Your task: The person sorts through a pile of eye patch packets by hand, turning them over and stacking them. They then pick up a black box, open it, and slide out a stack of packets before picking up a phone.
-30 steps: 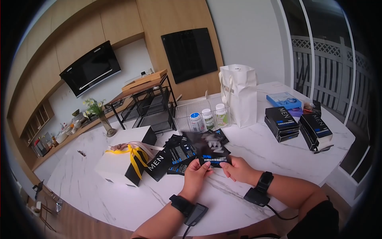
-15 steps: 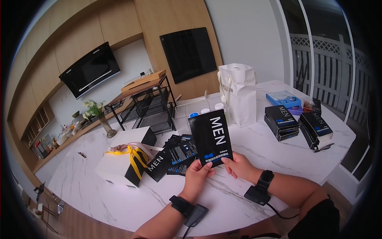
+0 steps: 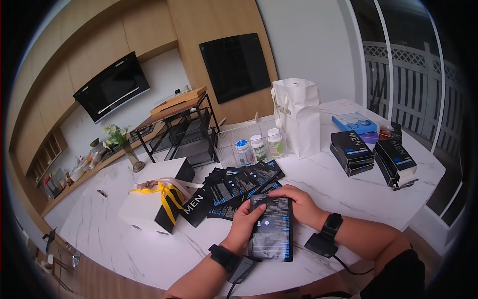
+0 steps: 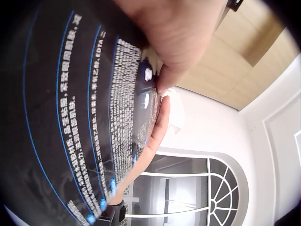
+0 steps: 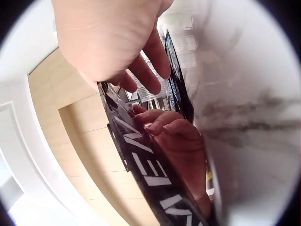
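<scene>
A black packet [image 3: 271,230] hangs with its small-print side up in the head view. My left hand [image 3: 244,223] pinches its left upper part, thumb on top. My right hand [image 3: 302,205] is at its upper right edge, thumb and fingers around the top. The left wrist view shows the packet's printed text [image 4: 124,108] close up; in the right wrist view its face with large white letters [image 5: 150,165] points the other way, the left hand [image 5: 181,146] beyond it. More black packets [image 3: 226,192] lie overlapping on the table beyond the hands.
A white box [image 3: 149,212] with yellow ribbon stands left of the packets. Behind them are a clear basket [image 3: 226,152] with bottles, a white paper bag [image 3: 301,124] and a black rack [image 3: 214,117]. Black boxes [image 3: 348,154] and a blue box [image 3: 353,123] sit at the right.
The packet, earlier upright with its large letters facing me, is turned over and lower, small print showing. The right hand has moved up to its top edge.
</scene>
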Available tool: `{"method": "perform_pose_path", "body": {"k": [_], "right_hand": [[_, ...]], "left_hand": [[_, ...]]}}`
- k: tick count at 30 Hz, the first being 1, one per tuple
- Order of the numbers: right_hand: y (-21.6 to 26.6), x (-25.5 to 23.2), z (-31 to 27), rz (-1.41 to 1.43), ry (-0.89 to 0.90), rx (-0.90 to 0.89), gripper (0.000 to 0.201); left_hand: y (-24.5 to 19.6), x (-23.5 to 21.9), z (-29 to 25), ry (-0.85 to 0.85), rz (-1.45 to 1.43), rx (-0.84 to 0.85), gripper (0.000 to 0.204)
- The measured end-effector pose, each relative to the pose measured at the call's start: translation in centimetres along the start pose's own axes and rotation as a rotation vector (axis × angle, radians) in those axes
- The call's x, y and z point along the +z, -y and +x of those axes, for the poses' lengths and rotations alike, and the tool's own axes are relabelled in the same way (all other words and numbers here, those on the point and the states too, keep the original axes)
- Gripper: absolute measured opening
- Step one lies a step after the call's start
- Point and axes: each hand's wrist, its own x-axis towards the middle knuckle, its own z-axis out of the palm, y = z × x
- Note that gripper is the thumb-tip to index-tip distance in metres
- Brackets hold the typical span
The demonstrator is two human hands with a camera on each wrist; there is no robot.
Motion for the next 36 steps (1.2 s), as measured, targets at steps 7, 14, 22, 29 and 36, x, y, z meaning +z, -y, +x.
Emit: {"method": "perform_pose_path", "body": {"k": [7,14,22,29,36], "right_hand": [[1.4,-1.2,0.3,0.646,-0.153,0.747,0.024],[1.2,-0.1,0.2,0.369,-0.092,0.700,0.011],[1.0,0.6,0.1,0.261,-0.186,0.318,0.012],[2.8,0.1,0.2,0.486,-0.115,0.563,0.014],[2.2,0.5,0.4,0.530,-0.134,0.527,0.016]], "left_hand": [[0.6,-0.3,0.4,-0.082,-0.051,0.022,0.016],[0.8,-0.2,0.2,-0.023,-0.058,0.020,0.012],[0.7,-0.2,0.2,-0.066,-0.032,0.050,0.009],[0.4,0.1,0.0,-0.129,-0.028,0.106,0.009],[0.3,0.1,0.1,-0.085,-0.091,0.156,0.013]]}}
